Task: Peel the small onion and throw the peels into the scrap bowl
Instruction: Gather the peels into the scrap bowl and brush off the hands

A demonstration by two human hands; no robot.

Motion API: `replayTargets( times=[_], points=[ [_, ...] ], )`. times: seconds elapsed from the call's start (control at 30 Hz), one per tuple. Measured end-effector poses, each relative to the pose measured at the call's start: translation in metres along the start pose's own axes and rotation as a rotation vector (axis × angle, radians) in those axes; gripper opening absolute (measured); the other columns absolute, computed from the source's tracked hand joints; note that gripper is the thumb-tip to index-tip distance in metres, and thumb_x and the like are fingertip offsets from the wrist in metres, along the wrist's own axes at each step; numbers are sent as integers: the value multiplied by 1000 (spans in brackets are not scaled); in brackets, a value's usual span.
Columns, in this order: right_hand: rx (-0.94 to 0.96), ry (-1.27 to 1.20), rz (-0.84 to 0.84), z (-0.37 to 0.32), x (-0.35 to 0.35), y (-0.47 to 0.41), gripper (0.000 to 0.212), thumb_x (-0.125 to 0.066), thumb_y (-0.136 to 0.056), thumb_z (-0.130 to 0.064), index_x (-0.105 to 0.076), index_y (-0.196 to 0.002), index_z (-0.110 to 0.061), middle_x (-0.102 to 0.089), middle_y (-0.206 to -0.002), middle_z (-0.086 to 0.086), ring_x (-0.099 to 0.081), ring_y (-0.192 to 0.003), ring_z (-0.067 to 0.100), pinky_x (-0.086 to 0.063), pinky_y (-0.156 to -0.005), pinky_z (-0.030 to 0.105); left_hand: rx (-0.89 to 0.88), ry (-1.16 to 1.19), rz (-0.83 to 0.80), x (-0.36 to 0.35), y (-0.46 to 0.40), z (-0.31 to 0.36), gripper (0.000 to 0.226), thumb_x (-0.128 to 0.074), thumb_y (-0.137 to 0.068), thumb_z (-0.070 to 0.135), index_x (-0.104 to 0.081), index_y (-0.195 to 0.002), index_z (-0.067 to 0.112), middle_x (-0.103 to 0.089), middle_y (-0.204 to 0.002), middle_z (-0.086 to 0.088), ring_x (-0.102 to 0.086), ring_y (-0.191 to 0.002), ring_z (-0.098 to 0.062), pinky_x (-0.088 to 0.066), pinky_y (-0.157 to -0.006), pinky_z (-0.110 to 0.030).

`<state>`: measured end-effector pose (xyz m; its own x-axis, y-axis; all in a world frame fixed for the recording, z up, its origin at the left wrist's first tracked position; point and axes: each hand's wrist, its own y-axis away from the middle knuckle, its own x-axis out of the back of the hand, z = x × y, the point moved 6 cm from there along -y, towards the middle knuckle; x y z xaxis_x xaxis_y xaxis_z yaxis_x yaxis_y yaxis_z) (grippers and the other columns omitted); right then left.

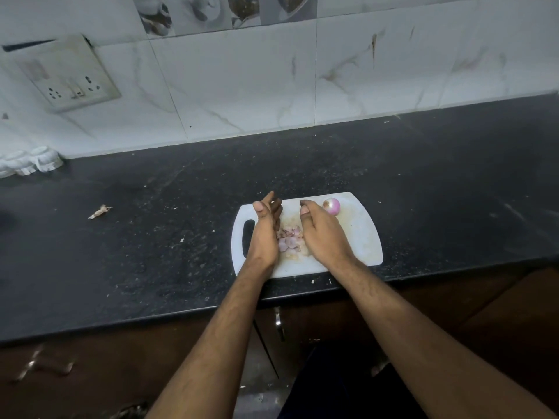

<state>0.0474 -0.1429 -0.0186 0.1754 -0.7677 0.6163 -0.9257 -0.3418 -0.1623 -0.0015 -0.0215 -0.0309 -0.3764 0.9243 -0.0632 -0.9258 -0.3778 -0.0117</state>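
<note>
Head view: a white cutting board (360, 237) is seen lying on a dark stone counter (151, 237), close to the counter's near edge. A small heap of pinkish peels (289, 239) is piled on the board, and it is flanked by both hands. The left hand (266, 231) is set on edge at 9 o'clock of the heap, fingers straight and relaxed, nothing grasped. The right hand (322, 232) is placed at 3 o'clock of the heap, palm turned down, fingers loosely bent toward the peels; whether any peel is pinched cannot be told. The small onion (331, 205) is left on the board at 1 o'clock of the heap, just beyond the right hand. A stray scrap (99, 212) is seen on the counter, well apart at 9 o'clock
</note>
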Motion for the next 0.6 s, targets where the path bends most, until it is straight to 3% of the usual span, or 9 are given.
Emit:
replayTargets(
  times=[0.1, 0.2, 0.27, 0.33, 0.43, 0.53, 0.6],
  points=[
    [49, 96, -176, -4, -12, -8, 47, -30, -110, -38, -47, -149, -18, -61, -143, 4, -57, -130, 23, -45, -108, 42, 5, 10, -3, -1, 0, 1, 100, -9, -82, 78, -26, -165, 24, -33, -171, -10, -33, -157, -20, -25, -130, -38],
    [91, 14, -267, -13, -25, -1, 43, -27, -110, -40, -46, -147, -26, -70, -128, 2, -65, -117, 20, -50, -102, 46, 9, -13, 25, 0, 2, 1, 89, -4, -92, 71, -18, -167, 25, -25, -174, -7, -26, -160, -19, -22, -129, -34],
    [39, -214, -243, -19, -31, 5, 41, -28, -111, -35, -47, -146, -24, -67, -131, 2, -64, -120, 18, -50, -105, 38, 10, -18, 33, 0, 3, 1, 84, -2, -96, 68, -16, -168, 26, -24, -174, -5, -26, -160, -19, -24, -126, -30],
    [-67, -509, -154, -22, -29, 8, 42, -29, -112, -30, -43, -151, -20, -55, -148, 1, -51, -136, 12, -40, -111, 27, 6, 0, 20, -1, 4, 3, 97, -6, -85, 77, -16, -168, 27, -24, -174, -7, -25, -160, -19, -23, -127, -32],
    [-141, -664, 48, -13, -10, 10, 40, -31, -112, -26, -49, -146, -17, -56, -146, 0, -49, -137, 10, -37, -116, 29, 8, 50, 4, -3, 6, 5, 116, -12, -70, 92, -17, -167, 28, -25, -174, -8, -26, -159, -18, -25, -124, -32],
    [-79, -464, 106, 0, 21, 23, 29, -41, -109, -25, -63, -126, -18, -68, -125, -4, -62, -119, 9, -47, -103, 22, 23, 66, -4, -1, 3, 2, 126, -11, -65, 105, -23, -165, 30, -36, -168, -6, -35, -154, -17, -27, -127, -38],
    [-14, -118, -42, 7, 31, 32, 24, -57, -103, -30, -66, -123, -20, -65, -121, -6, -63, -109, 8, -45, -88, 13, 30, 61, -7, -1, 0, -1, 114, -4, -75, 93, -26, -165, 28, -41, -166, -8, -39, -152, -18, -26, -130, -45]
  ],
)
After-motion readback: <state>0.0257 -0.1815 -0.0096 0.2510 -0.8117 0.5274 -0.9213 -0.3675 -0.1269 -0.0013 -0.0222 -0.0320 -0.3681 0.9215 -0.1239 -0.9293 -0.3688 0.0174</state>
